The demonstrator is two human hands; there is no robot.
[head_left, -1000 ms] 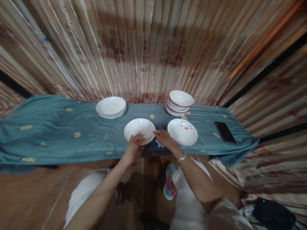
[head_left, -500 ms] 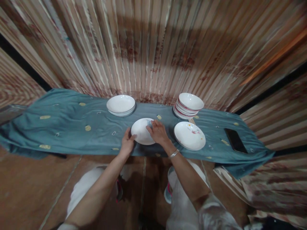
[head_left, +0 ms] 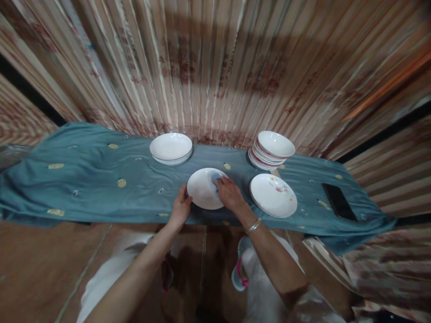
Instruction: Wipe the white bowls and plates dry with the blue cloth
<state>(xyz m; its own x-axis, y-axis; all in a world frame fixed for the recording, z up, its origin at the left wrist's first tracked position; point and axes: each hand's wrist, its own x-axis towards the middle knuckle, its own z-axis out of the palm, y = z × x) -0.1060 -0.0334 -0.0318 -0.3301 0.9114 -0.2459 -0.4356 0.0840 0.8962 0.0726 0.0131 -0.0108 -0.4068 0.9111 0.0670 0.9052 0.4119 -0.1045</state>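
Observation:
A white plate (head_left: 203,192) lies near the front edge of the cloth-covered table. My left hand (head_left: 182,204) grips its left rim, thumb on top and fingers at the outer edge. Over the plate's right side, my right hand (head_left: 230,192) presses what looks like a small blue cloth (head_left: 214,178) against its surface. The fingers are bent and cover part of the cloth. Close to the right hand rests a white plate with a floral print (head_left: 273,195), with a dark rim line beneath it.
Stacked white plates (head_left: 171,147) sit at the back, left of centre. A tall stack of bowls with red bands (head_left: 271,150) stands at the back right. A black phone (head_left: 338,202) lies on the patterned blue-green tablecloth (head_left: 97,179) at the right. A pleated curtain (head_left: 202,80) hangs behind.
My right hand has shifted slightly on the plate, and more of the blue cloth shows. My left hand keeps its grip on the rim. The whole view has moved a little.

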